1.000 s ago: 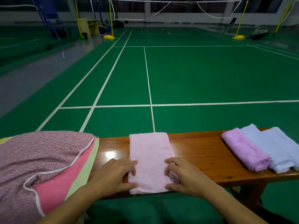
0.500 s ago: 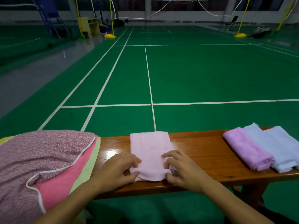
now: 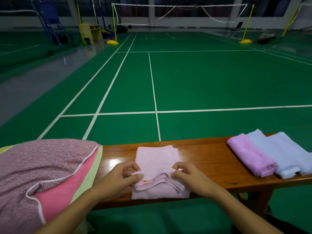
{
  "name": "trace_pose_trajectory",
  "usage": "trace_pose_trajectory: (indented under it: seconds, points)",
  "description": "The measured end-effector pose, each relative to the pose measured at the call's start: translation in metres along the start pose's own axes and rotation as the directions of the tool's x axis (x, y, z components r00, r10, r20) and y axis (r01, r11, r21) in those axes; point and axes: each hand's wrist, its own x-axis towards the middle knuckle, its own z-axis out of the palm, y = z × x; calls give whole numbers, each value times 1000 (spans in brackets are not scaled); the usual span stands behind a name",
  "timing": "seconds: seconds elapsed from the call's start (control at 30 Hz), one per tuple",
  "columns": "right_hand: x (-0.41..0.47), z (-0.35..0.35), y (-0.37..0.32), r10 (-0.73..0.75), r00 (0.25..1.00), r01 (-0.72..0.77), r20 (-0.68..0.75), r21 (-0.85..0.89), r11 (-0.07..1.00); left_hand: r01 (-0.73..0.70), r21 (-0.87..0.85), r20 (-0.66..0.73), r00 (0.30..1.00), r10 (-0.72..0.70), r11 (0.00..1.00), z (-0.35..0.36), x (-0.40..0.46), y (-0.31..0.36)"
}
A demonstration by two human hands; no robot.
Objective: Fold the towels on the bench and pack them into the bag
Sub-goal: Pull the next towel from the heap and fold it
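your left hand (image 3: 118,178) and right hand (image 3: 189,176) each pinch a near corner of the pink towel (image 3: 157,159), thumb and fingers curled around the cloth. the pinched edge is lifted and doubled back over the towel, so several layers show as a stacked fold between your hands. the towel lies in the middle of the wooden bench (image 3: 207,157), its near part reaching the front edge.

to your left, at the end of the bench, sits the bag (image 3: 42,168), speckled mauve fabric with white piping, a pink panel and a pale green border. to your right, well apart from the pink towel, a folded purple towel (image 3: 249,157) lies touching a folded blue towel (image 3: 283,154). beyond the bench stretches a green court (image 3: 202,81) with white lines, and a net (image 3: 179,14) at the far end.
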Motion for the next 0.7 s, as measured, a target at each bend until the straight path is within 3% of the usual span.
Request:
trace_pose_trajectory:
  seconds: [0.13, 0.23, 0.37, 0.57, 0.7]
  points:
    - [13, 4, 8, 158, 987, -152, 8, 308, 939, 124, -202, 56, 992, -115, 971, 7, 9, -4]
    - [22, 2, 10, 275, 959, -269, 72, 536, 800, 118, -153, -18, 992, -122, 981, 10, 17, -11]
    - [21, -4, 6, 232, 954, -298, 188, 556, 776, 121, -254, -144, 976, -161, 960, 14, 26, -10]
    - [32, -5, 6, 256, 966, -236, 29, 495, 836, 147, -251, -212, 956, -203, 957, 12, 39, -10]
    - [40, -12, 3, 183, 974, -227, 134, 569, 790, 184, -237, -265, 932, -246, 954, 11, 49, -9]
